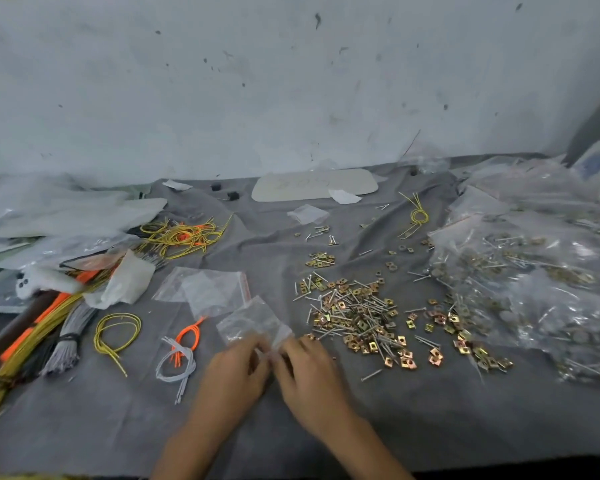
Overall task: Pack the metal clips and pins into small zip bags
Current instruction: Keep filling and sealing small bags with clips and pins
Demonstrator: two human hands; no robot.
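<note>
We see both hands meeting at the near middle of the grey-clothed worktop (430, 427). The left hand (236, 370) and the right hand (309, 372) sit knuckle to knuckle, fingers curled, each pinching the near edge of a small zip bag (253, 320). The bag is clear and lies flat on the cloth, stretching away from the fingers. The fingertips are blurred, so we cannot tell exactly how they sit on the plastic.

Just to the right of the bag we find the loose pile of clips and pins (357, 320), brassy square clips mixed with thin silver pins, thinning out into scattered pieces farther back and to the right. Beyond that pile, at the right edge, lies a heap of filled bags (534, 289) showing the same hardware through the plastic.

Just behind the held bag lie empty zip bags (205, 289), one with a red strip along its edge. To the left we see orange and white ties (184, 348), a yellow wire loop (116, 329), and thick cable bundles (49, 334) in yellow, orange and grey. A tangle of yellow and orange wires (181, 235) lies farther back, and a pale flat panel (312, 185) rests against the marked wall (291, 81).
</note>
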